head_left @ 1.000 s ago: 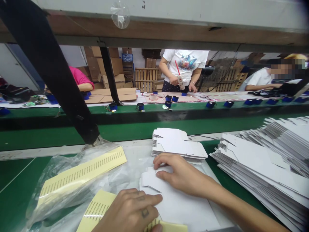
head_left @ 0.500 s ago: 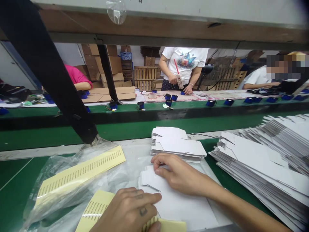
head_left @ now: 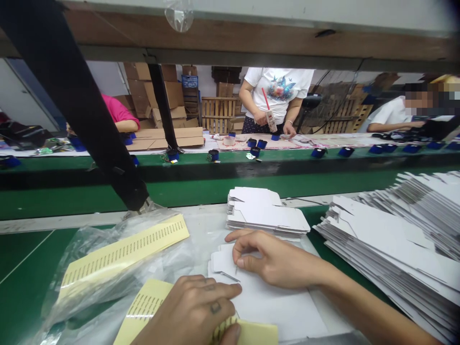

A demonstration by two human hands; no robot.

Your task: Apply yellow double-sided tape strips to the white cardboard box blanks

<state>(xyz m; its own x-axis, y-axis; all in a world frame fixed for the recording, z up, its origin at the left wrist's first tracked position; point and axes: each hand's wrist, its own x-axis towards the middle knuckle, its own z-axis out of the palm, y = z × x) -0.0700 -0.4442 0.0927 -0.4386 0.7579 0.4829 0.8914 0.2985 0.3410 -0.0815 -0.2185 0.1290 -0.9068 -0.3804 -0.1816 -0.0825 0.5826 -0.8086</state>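
Right hand (head_left: 278,261) pinches the flat carton blank (head_left: 266,302) at its flap edge; left hand (head_left: 196,314) pinches the label sheet (head_left: 151,306). Both look light and bendy, best held at the edges.

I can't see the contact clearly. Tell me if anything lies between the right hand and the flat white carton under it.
Nothing visible does. The right hand rests directly on the flat white carton, fingertips on its near-left flap; the left hand holds the yellow label sheet beside it.
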